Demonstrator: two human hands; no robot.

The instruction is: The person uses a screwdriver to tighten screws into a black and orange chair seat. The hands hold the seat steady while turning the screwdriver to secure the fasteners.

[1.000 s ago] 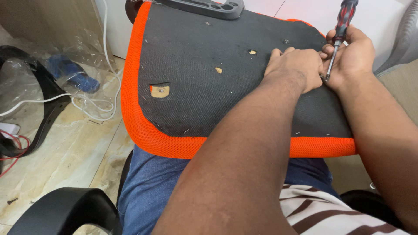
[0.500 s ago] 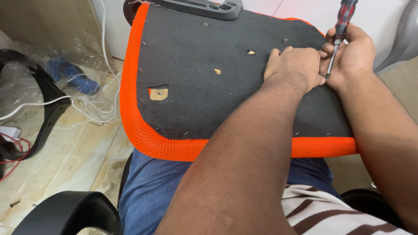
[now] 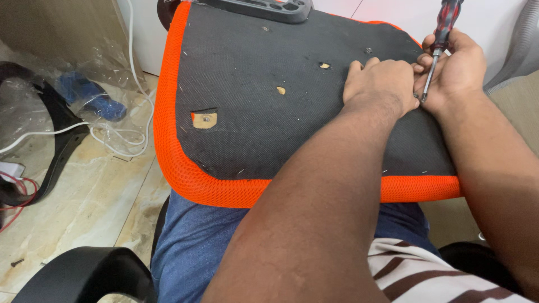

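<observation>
The fingers [image 3: 449,53] of the right hand [image 3: 456,73] were clamped around a screwdriver [image 3: 438,47] with a red and black handle, holding it nearly upright with its tip pressed down onto the black underside of an upturned chair seat [image 3: 269,129], toward the seat's 2 o'clock corner. The left hand [image 3: 382,84] lay just beside it, at 9 o'clock from the shaft, its fingers curled together and pressing on the fabric, apparently to steady the seat and guide the tip; whether they pinched a screw could not be told. The seat rested across the person's lap on blue jeans [image 3: 196,241], which kept it close and level. Its orange mesh border [image 3: 168,140] ran round the edge, and small cut openings [image 3: 204,119] in the black cloth exposed pale wood with a metal insert, evidently mounting points. A dark plastic bracket [image 3: 264,8] sat at the seat's 12 o'clock edge. Out at 9 o'clock, on the tiled floor [image 3: 84,196], lay a white cable [image 3: 112,140], crumpled clear plastic wrap [image 3: 67,73] and a black chair armrest [image 3: 56,146].
</observation>
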